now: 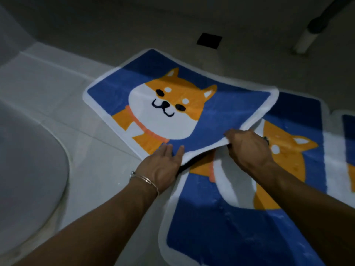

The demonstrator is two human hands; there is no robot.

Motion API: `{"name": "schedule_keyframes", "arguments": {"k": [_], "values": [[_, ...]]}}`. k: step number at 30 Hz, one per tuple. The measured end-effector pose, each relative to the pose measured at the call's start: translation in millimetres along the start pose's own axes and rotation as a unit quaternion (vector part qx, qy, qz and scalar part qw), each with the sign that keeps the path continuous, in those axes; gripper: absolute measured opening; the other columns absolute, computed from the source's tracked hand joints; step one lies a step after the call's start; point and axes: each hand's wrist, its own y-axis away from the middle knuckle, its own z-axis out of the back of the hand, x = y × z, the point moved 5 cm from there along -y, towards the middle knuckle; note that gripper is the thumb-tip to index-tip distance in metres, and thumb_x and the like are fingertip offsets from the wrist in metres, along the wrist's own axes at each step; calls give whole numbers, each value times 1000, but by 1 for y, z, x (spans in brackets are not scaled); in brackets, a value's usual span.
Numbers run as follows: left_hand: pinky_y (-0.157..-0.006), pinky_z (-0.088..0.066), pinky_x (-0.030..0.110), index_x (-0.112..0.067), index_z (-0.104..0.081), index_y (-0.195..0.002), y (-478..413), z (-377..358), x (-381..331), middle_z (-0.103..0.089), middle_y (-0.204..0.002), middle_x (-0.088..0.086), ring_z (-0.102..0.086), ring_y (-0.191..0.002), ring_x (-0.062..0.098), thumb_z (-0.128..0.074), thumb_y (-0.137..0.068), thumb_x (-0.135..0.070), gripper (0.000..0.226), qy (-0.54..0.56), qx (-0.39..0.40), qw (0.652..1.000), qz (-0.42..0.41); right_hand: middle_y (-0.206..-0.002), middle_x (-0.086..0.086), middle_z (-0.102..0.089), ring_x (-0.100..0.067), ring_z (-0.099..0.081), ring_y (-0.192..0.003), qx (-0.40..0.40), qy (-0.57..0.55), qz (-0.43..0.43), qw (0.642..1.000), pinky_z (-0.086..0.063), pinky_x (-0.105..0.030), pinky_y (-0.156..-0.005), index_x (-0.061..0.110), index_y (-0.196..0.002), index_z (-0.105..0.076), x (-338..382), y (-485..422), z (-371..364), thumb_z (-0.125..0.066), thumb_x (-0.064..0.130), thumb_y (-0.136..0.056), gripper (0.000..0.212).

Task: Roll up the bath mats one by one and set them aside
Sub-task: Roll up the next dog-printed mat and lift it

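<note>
Three bath mats are lying on the tiled floor (48, 89), all the same print: orange-and-white dog on blue with a white border.

Top mat (172, 104) is sitting left of centre, mostly flat, dog face fully showing. Its near right part is overlapping the second mat (240, 223) and its near edge is lifting off it, with a dark gap showing underneath.

Right hand (247, 148) is gripping that near edge: fingers curled closed around the white border, thumb side on top, cloth bunching at the pinch. Left hand (163, 166) is lying open, palm down, fingers spread and pressing flat on the same mat's near edge just left of the right hand. It isn't clasping anything. A thin bracelet (146, 181) is sitting on the left wrist.

Second mat is lying flat, running from under the top mat toward the bottom right; the right forearm is crossing over it. Third mat (348, 135) is only peeking in at the right frame edge, just beside the second.

No mat is rolling yet; all three are spread out.

Around them: a white toilet lid (28, 169) is showing at far left, a dark square floor drain (209, 40) beyond the mats, and a pipe (307, 37) at top right. Lighting is dim, frame slightly blurred.
</note>
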Motion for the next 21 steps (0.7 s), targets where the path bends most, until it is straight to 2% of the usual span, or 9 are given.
{"name": "schedule_keyframes", "arguments": {"k": [4, 7, 9, 11, 13, 14, 17, 18, 21], "values": [[-112, -24, 39, -9, 3, -150, -32, 3, -7, -10, -156, 21, -15, -144, 32, -28, -102, -20, 59, -33, 124, 992, 8, -92, -14, -66, -33, -63, -85, 34, 18, -38, 999, -45, -33, -67, 8, -97, -59, -29, 28, -9, -54, 10, -91, 8], [-98, -37, 35, -9, -40, -137, -39, 11, -18, -42, -141, 16, -43, -128, 29, -36, -97, -27, 44, -143, 98, 984, -46, -62, -17, -60, -37, -61, -52, 27, 29, -1, 999, -48, -37, -45, 3, -71, -61, -23, 50, -6, -69, -3, -70, 11], [-92, -40, 32, -17, -57, -121, -38, 10, -24, -58, -126, 6, -55, -116, 26, -39, -96, -29, 33, -203, 153, 966, -42, -93, -16, -62, -38, -64, -84, 100, 39, 36, 994, -51, -41, -70, 5, -98, -60, -5, 60, -6, -50, 3, -88, 14], [-96, -43, 28, -1, -40, -138, -37, -11, -5, -49, -138, 12, -49, -127, 27, -17, -100, -10, 45, -229, 254, 939, 34, -119, -12, -55, -32, -56, -109, 234, 25, 65, 970, -43, -34, -82, 12, -119, -51, 12, 70, -20, -46, 20, -97, 24], [-91, -46, 17, 13, 12, -142, -28, -39, 26, -30, -151, 14, -35, -137, 27, 25, -79, 7, 65, -213, 354, 899, 144, -121, -11, -55, -30, -56, -110, 276, 26, 115, 954, -39, -30, -75, 15, -122, -52, 32, 72, -24, -52, 22, -95, 29], [-95, -45, 21, 19, 12, -139, -17, -50, 37, -33, -150, 12, -38, -136, 24, 17, -82, 6, 58, -213, 460, 848, 157, -121, -10, -55, -29, -56, -108, 281, 34, 142, 949, -37, -29, -73, 16, -123, -53, 39, 72, -26, -54, 22, -94, 30], [-93, -46, 47, -8, -52, -131, 15, -51, 32, -61, -127, 4, -59, -116, 20, -43, -98, -22, 38, -384, 517, 764, -24, -129, -7, -50, -27, -52, -114, 297, 33, 165, 940, -40, -32, -82, 20, -132, -46, 42, 77, -33, -55, 31, -93, 42], [-94, -45, 49, -11, -56, -129, 24, -44, 22, -62, -126, 6, -60, -115, 22, -46, -97, -24, 36, -400, 509, 762, -17, -133, -6, -45, -27, -49, -118, 303, 32, 168, 938, -40, -34, -87, 21, -136, -42, 38, 79, -35, -56, 36, -92, 48], [-101, -39, 51, -5, -48, -135, 25, -40, -5, -54, -135, 15, -52, -123, 31, -40, -100, -17, 38, -191, 417, 872, 171, -133, -8, -40, -28, -44, -121, 289, 64, 172, 939, -40, -38, -91, 19, -134, -39, 24, 86, -43, -55, 42, -90, 52]]}}
